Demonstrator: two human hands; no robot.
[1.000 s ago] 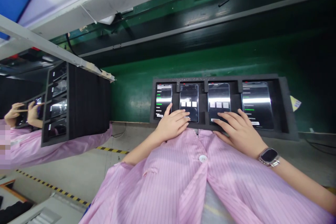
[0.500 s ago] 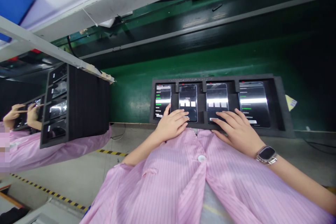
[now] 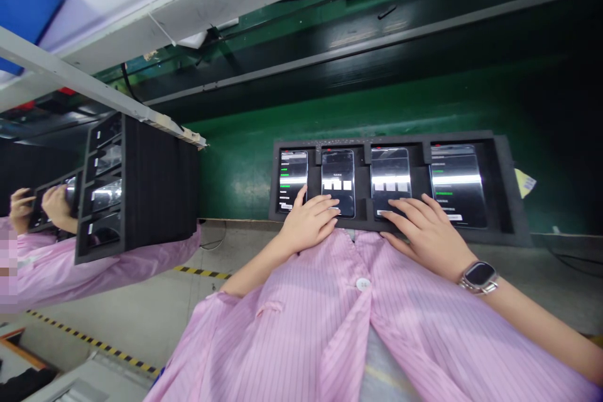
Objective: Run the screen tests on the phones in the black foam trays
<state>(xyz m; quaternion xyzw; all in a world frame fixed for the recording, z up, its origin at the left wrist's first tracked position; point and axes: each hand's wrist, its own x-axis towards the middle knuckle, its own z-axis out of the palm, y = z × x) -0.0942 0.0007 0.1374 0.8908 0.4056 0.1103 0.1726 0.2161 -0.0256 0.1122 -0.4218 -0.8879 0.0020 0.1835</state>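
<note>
Pink striped smock (image 3: 292, 326) lay nearest. Beyond it I logged left hand (image 3: 308, 222) and right hand (image 3: 426, 229) apart, spread, gripping nothing, over smartphones (image 3: 338, 164) recessed in a black foam tray (image 3: 512, 201). I judged that spanning neighbouring units could cause stray touches.

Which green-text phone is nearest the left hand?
Leftmost phone in the front tray; the other green-text phone sits rightmost, by the right hand.

Pink smock (image 3: 282, 339) (finely striped) – white button (image 3: 362, 284) – metal-banded watch (image 3: 479, 274).
</note>
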